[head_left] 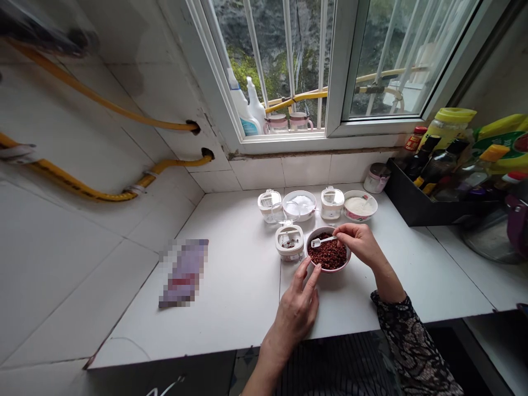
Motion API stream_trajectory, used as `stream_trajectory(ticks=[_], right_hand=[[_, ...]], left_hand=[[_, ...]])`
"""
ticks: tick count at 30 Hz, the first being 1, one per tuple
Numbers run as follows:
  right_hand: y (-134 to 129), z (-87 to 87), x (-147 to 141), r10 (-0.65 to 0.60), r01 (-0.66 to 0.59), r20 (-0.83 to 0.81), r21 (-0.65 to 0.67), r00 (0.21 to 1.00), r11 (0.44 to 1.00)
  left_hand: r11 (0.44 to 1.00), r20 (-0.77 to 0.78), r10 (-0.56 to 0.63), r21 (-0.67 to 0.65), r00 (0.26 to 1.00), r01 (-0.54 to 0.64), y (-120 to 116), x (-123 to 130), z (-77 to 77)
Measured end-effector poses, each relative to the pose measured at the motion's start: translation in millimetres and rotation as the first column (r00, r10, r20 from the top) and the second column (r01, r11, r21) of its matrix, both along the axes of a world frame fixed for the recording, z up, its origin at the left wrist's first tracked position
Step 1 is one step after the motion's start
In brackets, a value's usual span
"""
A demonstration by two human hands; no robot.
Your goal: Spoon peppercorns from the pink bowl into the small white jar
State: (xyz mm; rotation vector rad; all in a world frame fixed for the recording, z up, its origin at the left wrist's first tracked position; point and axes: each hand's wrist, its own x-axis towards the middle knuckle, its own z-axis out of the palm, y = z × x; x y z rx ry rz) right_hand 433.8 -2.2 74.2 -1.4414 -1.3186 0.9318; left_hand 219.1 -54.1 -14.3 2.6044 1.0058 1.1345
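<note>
My right hand (358,241) pinches the handle of a small white spoon (317,242), whose scoop lies over dark red peppercorn-like husks (330,256). These fill a pink-rimmed bowl (335,270) on the counter. Fingers of my left hand (300,300) are stretched apart, their tips at the bowl's near left rim. Just left of the bowl stands a clear jar with a white rim (289,251), its lid raised, a few dark bits inside. Behind are a bowl of white grains (300,204), a bowl of off-white powder or grains (360,205) and two white-topped jars, left (270,204) and right (332,202).
A blurred purple packet (185,273) lies on the white counter (239,297) at left. On the right, a black box (421,206) holds bottles, beside a lidded jar (377,177). Yellow pipes (165,166) run along the left wall. Spray bottles (256,107) stand at the barred window.
</note>
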Motion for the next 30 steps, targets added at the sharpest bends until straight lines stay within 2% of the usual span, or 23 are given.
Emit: stream_trajectory(ticks=[8,10,13,15,17,19,21,23,26,28,30], right_hand=[[1,6.6,4,0.030,-0.032,-0.107,-0.020,0.994,0.999],[2,7.6,-2,0.042,-0.039,-0.117,0.027,0.992,0.999],[2,7.2,-18,0.029,-0.018,-0.058,0.191,0.998,0.981],[1,5.3,-29,-0.001,-0.028,0.083,0.348,0.997,0.937],[-1,2.3,-39,0.010,-0.150,0.280,0.480,0.960,0.864],[-2,-0.7,-42,0.028,-0.294,0.437,0.555,0.899,0.779],[-2,-2.5,-40,0.015,-0.339,0.479,0.599,0.878,0.725],[-2,-2.1,-30,-0.024,-0.267,0.425,0.611,0.905,0.746],[-2,1.1,-7,-0.069,-0.125,0.326,0.537,0.943,0.834],[-2,2.9,8,-0.037,-0.119,0.331,0.438,0.943,0.891],[-2,3.5,16,-0.004,-0.137,0.358,0.367,0.934,0.920]], left_hand=[[1.000,0.005,-0.010,0.001,1.000,0.010,1,0,-3.8],[1.000,0.003,-0.010,-0.001,1.000,0.010,1,0,-4.1],[1.000,0.000,-0.008,0.000,1.000,0.008,1,0,-4.3],[1.000,0.007,-0.009,0.008,1.000,0.009,1,0,-4.7],[1.000,0.019,-0.015,0.018,1.000,0.014,2,0,-5.3],[1.000,0.023,-0.020,0.021,1.000,0.019,2,0,-5.6],[1.000,0.020,-0.020,0.013,1.000,0.019,2,0,-5.4],[1.000,0.018,-0.015,0.008,1.000,0.015,1,0,-4.9],[1.000,0.014,-0.013,0.004,1.000,0.013,1,0,-4.0],[1.000,0.014,-0.011,-0.001,1.000,0.011,0,0,-3.5],[1.000,0.018,-0.008,-0.002,1.000,0.008,0,0,-3.2]])
